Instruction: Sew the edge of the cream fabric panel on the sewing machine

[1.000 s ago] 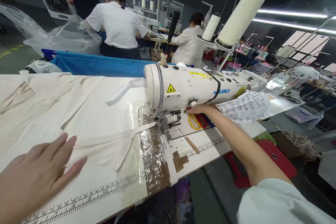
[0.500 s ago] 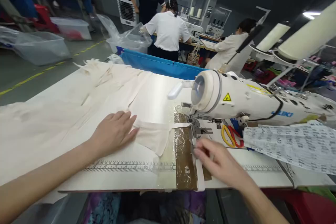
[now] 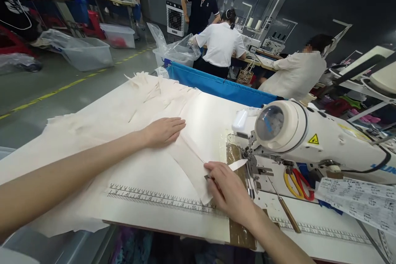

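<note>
My left hand (image 3: pixel 163 132) lies flat, palm down with fingers stretched out, on the cream fabric (image 3: pixel 188 169). Closer to the sewing machine (image 3: pixel 284 128), my right hand (image 3: pixel 227 187) is closed at the fabric's bound edge, thumb and fingers together. A small dark pointed tip shows under those fingers; what it belongs to is hidden. A narrow white strip (image 3: pixel 238 164) runs between the right hand and the machine's needle area. Its end near the hand is hidden.
Yellow-and-red-handled scissors (image 3: pixel 298 183), a wooden-handled awl (image 3: pixel 289 214) and printed paper (image 3: pixel 355 202) lie right of the needle. A ruler tape (image 3: pixel 161 200) runs along the table's front. Beyond the blue cloth bin (image 3: pixel 216 84) are three people; clear plastic tubs (image 3: pixel 88 53) stand left.
My right hand has moved from the strip beside the needle to the fabric edge on the left. My left hand has slid farther up the fabric. The view has shifted left.
</note>
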`<state>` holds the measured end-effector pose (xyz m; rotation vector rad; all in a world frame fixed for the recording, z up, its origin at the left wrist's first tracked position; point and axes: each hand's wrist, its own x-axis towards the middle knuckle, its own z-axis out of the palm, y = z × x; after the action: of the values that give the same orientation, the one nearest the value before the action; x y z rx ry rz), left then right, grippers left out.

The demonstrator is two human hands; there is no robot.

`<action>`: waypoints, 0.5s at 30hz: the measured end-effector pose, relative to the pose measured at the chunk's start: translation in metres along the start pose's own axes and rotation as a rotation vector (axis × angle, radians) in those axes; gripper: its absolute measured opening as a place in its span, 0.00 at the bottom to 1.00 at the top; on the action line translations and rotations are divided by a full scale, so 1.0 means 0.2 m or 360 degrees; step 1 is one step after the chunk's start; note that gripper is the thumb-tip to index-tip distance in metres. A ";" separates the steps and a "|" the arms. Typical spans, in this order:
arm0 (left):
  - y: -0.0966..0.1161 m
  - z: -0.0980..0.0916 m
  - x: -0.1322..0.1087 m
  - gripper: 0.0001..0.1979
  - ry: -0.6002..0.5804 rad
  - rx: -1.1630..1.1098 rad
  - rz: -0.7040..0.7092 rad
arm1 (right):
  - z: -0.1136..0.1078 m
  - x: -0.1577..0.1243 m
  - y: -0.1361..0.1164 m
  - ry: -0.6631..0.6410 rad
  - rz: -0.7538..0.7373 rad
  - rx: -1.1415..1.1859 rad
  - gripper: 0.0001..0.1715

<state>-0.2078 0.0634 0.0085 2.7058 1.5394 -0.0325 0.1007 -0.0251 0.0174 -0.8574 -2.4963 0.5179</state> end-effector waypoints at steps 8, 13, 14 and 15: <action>-0.12 0.05 -0.11 0.30 0.0149 -0.0282 0.0185 | -0.02 -0.03 -0.02 0.0002 0.0099 -0.0075 0.08; -0.10 0.05 -0.17 0.33 0.0227 -0.0198 0.0248 | -0.11 0.13 -0.04 0.0091 0.0141 -0.0119 0.10; -0.09 0.04 -0.18 0.33 0.0235 -0.0196 0.0247 | -0.12 0.20 -0.04 0.0129 0.0175 -0.0123 0.11; -0.08 0.04 -0.18 0.32 0.0242 -0.0196 0.0249 | -0.11 0.27 -0.05 0.0144 0.0215 -0.0115 0.12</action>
<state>-0.2395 0.0400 0.0021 2.7757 1.3085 0.2682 0.0700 0.0069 0.0562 -1.0588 -2.3991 0.4247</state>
